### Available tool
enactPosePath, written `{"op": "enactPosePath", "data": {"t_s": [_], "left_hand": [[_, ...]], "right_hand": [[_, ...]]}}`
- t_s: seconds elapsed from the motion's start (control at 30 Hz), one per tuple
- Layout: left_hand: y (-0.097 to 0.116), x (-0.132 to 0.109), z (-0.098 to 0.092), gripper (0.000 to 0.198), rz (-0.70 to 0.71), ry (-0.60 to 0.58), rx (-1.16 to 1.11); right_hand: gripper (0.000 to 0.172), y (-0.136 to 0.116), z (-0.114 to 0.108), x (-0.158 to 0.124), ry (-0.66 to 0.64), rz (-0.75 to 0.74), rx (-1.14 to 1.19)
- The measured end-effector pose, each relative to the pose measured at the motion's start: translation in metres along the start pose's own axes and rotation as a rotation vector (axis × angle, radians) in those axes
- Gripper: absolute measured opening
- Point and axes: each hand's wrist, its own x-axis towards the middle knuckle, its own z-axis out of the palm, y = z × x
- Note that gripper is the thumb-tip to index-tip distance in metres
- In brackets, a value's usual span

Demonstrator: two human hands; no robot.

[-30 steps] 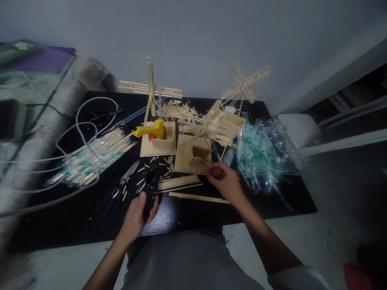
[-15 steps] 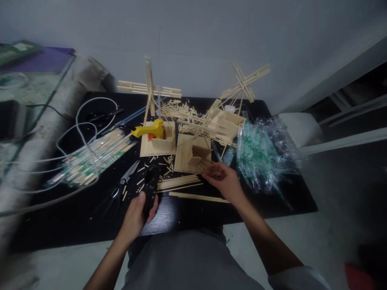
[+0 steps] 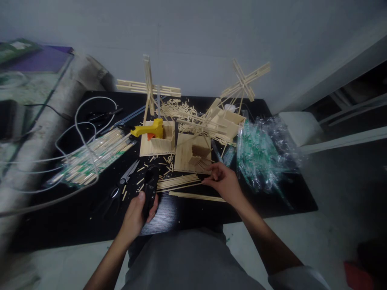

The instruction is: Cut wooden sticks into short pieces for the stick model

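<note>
My left hand is closed round the handle of a black cutting tool that rests on the black table. My right hand hovers over a small bundle of wooden sticks, its fingers pinched at the bundle's right end; whether it holds a stick is unclear. Just behind it stands a flat stick-built base with a small box on it. A single long stick lies in front of my right hand.
A yellow glue gun rests on another stick base. Scissors, packs of sticks, white cable, clear wrappers and two stick windmill frames crowd the table. The wall is right behind.
My right hand has slid a little left and down, from the stick base toward the bundle of sticks. My left hand and the cutter have stayed put.
</note>
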Motion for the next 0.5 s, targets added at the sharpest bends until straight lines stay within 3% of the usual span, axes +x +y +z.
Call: {"op": "enactPosePath", "data": {"t_s": [0.2,0.3,0.5], "left_hand": [[0.0014,0.0002,0.0018,0.071,-0.002,0.000,-0.012],[0.0025,-0.0001,0.0022,0.071,-0.003,-0.003,0.000],[-0.0009,-0.0007,-0.0009,0.069,-0.006,0.000,0.029]], "right_hand": [[0.044,0.0010,-0.0002,-0.0002,0.019,-0.063,-0.107],[0.032,0.0006,-0.0023,-0.0015,0.008,-0.090,-0.237],[0.004,-0.0033,-0.0096,-0.0069,-0.239,-0.292,-0.679]]}}
